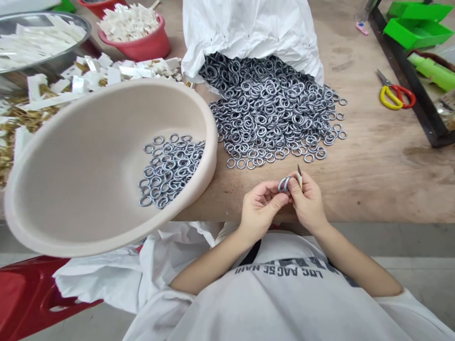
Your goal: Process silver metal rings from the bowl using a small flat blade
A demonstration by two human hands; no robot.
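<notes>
At the table's front edge, my left hand [261,208] pinches a pair of grey rings [283,184] between thumb and fingers. My right hand [308,204] meets it there, its thumb pressed near the rings. Out of the right fist sticks a small knife [299,177] with a pointed dark blade and a pale handle, blade up. Beyond the hands lies a big heap of similar grey rings [263,118], spilling from a white sack [249,28]. To the left, a large beige basin [88,142] leans tilted, with a pile of loose rings [170,170] inside.
Scissors [396,94] with yellow and red handles lie at the right, beside a dark metal frame [408,71] and green bins [417,31]. White and golden pieces [88,76], a red bowl [142,42] and a metal bowl [46,71] stand behind the basin. A red stool [28,298] is lower left.
</notes>
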